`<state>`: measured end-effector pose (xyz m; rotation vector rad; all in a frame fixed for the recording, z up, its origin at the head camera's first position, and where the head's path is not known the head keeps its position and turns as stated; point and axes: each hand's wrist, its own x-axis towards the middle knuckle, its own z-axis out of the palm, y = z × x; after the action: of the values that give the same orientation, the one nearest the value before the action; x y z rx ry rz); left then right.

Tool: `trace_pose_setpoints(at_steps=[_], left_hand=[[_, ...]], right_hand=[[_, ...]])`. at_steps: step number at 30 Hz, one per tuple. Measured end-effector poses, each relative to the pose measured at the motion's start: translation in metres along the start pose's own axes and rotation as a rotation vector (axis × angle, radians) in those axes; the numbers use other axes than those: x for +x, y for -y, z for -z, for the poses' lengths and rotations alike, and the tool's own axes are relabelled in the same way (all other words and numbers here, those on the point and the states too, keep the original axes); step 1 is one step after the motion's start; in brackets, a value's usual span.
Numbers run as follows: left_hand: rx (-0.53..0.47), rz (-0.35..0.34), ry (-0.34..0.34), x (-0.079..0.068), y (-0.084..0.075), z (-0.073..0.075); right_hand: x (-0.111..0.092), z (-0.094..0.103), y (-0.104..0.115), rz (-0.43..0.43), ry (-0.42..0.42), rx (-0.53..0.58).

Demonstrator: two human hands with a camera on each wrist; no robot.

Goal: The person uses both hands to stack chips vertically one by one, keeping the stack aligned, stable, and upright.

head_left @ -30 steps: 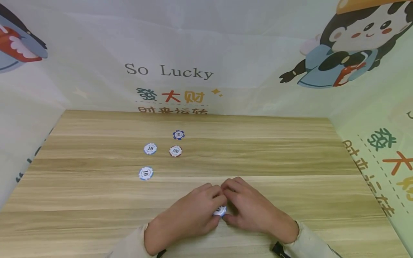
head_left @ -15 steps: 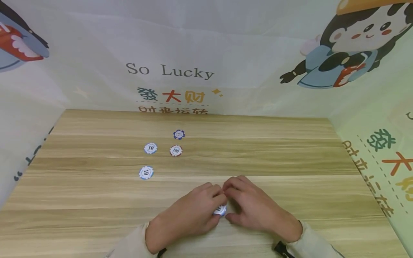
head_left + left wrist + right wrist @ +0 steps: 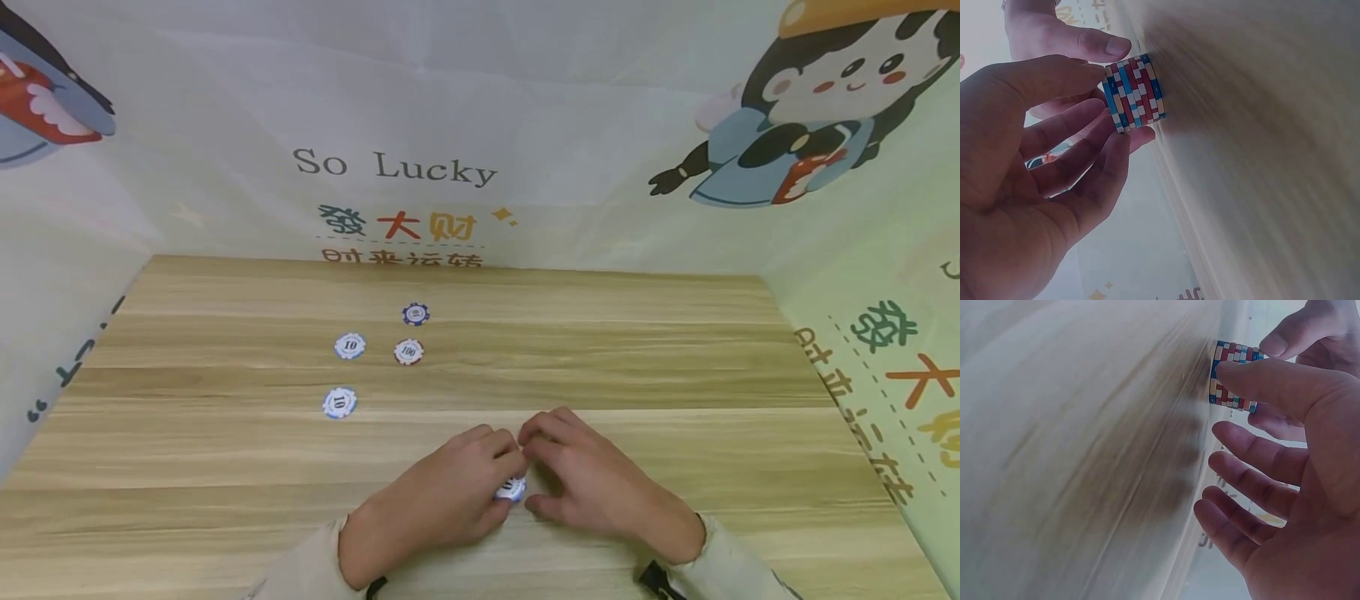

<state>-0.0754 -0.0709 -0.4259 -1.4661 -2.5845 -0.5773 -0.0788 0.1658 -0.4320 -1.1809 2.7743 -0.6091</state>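
Note:
A stack of poker chips [image 3: 511, 488], its top face showing white with a blue edge, stands on the table between both hands. In the left wrist view the stack [image 3: 1135, 94] has red, blue and white edges. My left hand [image 3: 450, 487] pinches it near its top between thumb and fingertips. My right hand [image 3: 592, 475] is just right of the stack, its fingers loosely bent. In the right wrist view the right thumb [image 3: 1266, 381] overlaps the stack, its other fingers spread; whether it touches the chips is unclear. The left fingers hide part of the stack's top.
Single chips lie flat farther left: a blue one [image 3: 416, 314], a red-edged 100 chip [image 3: 408, 352], and two light-blue 10 chips, one farther [image 3: 349, 346] and one nearer [image 3: 340, 402]. Printed cloth walls [image 3: 570, 167] border the wooden table [image 3: 637, 342].
My right hand has shifted slightly right and away, its thumb moving off from the stack's edge. The left hand stays at the stack, and the loose chips lie where they were.

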Motion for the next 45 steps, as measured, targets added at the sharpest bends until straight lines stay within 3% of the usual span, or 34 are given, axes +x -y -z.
trace_pose_setpoints(at_steps=[20,35,45], left_hand=[[-0.057,0.020,0.016,-0.0009,-0.0007,-0.0003],[-0.045,0.030,0.017,-0.0012,-0.0007,0.0007],[-0.023,0.076,-0.009,-0.0074,0.0032,0.0086]], right_hand=[[0.0006,-0.0021,-0.0002,0.037,-0.025,-0.006],[0.0027,-0.0027,0.0004,0.035,-0.004,0.006],[0.0048,-0.0050,0.0023,0.040,-0.016,0.018]])
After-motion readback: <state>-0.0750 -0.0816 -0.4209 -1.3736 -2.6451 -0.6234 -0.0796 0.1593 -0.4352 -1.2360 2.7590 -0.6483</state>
